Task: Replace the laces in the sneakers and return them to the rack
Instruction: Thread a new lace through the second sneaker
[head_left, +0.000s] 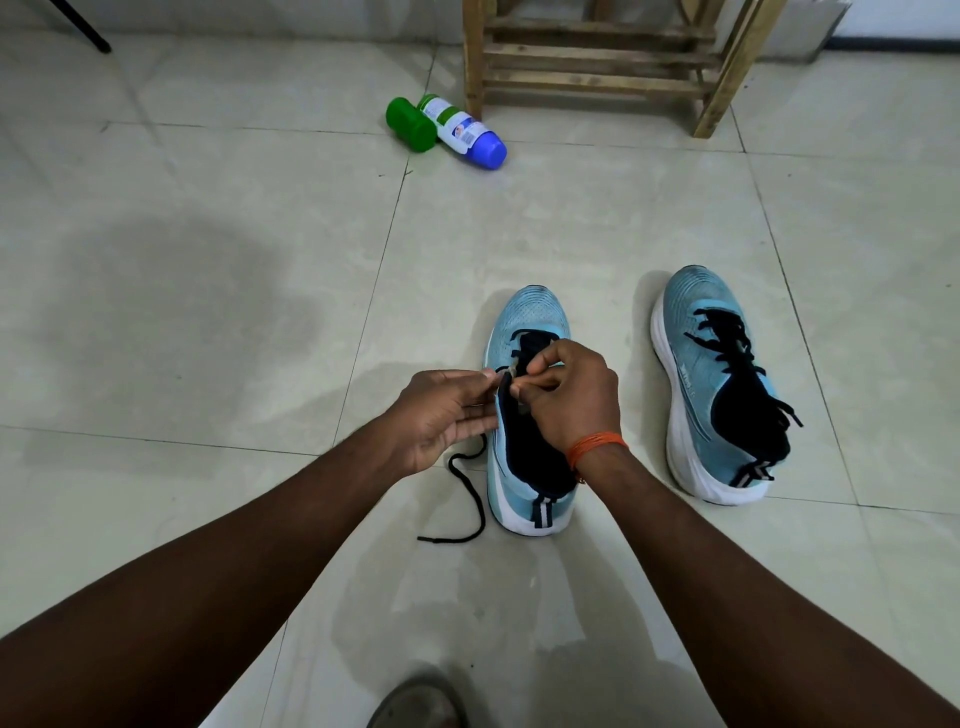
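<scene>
Two light blue sneakers with white soles stand on the tiled floor. The left sneaker (530, 317) is partly laced; a black lace (470, 493) trails from its left side onto the floor. My left hand (441, 415) pinches the sneaker's left eyelet edge between thumb and fingers. My right hand (571, 395), with an orange thread at the wrist, pinches the lace's tip at that eyelet row. The right sneaker (711, 384) stands apart to the right, fully laced with black lace, untied.
A wooden shoe rack (597, 57) stands at the back against the wall. A green container (410, 124) and a white bottle with a blue cap (462, 130) lie on the floor left of it. A sandalled foot (415, 701) shows at the bottom edge.
</scene>
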